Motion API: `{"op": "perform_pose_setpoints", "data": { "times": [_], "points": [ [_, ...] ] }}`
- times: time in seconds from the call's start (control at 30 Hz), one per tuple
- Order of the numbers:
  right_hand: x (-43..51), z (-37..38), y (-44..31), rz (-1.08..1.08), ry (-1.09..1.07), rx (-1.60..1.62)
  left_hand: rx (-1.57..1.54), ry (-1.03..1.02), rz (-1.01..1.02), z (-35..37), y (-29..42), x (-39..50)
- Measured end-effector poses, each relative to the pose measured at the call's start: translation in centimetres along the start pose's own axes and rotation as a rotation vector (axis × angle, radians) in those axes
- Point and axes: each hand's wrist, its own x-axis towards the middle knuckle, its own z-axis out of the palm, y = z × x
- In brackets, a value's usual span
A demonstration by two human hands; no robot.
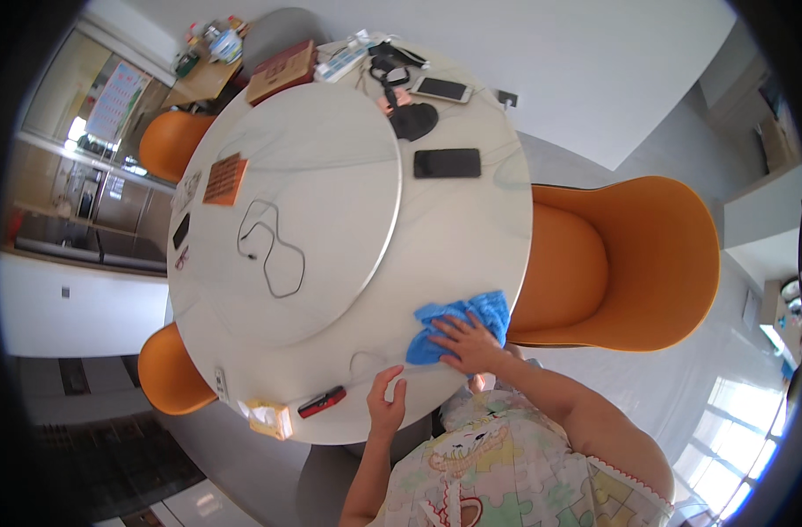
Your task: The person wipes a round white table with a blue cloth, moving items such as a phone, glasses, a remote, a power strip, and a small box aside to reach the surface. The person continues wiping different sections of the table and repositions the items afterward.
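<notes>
My right hand (470,344) presses a crumpled blue cloth (488,308) against the marbled white tabletop (440,250), close to the table's edge on the right. Its fingers are spread over the cloth, and part of the cloth is hidden beneath them. To the left of the cloth, my left hand (387,400) is by the near edge of the table. Its thumb and fingers are apart and nothing is between them. A red and black handheld tool (322,402) lies on the tabletop left of that hand. Beyond it sits a yellow tissue box (270,419).
A round raised turntable (335,197) carries a looped black cable (279,244) and an orange card-like item (225,180). A dark phone (447,163), a white-framed phone (442,89), black straps (414,121) and a power strip (345,60) lie farther back. An orange chair (658,263) stands against the right side.
</notes>
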Motion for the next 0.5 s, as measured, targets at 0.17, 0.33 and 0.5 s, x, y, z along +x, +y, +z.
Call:
{"op": "perform_pose_setpoints", "data": {
  "times": [0.17,0.33,0.5],
  "points": [
    [3.5,-5.5,9.2,0.145,0.122,-0.125,0.01,-0.063,-0.032,2.3,0.3,3.9],
    [7.6,-10.5,16.5,0.171,0.164,-0.176,0.051,-0.055,-0.06,4.9,0.9,6.8],
    [10.2,-12.3,20.6,0.082,0.166,-0.21,0.031,-0.003,-0.142,6.9,2.0,7.2]
  ]
}}
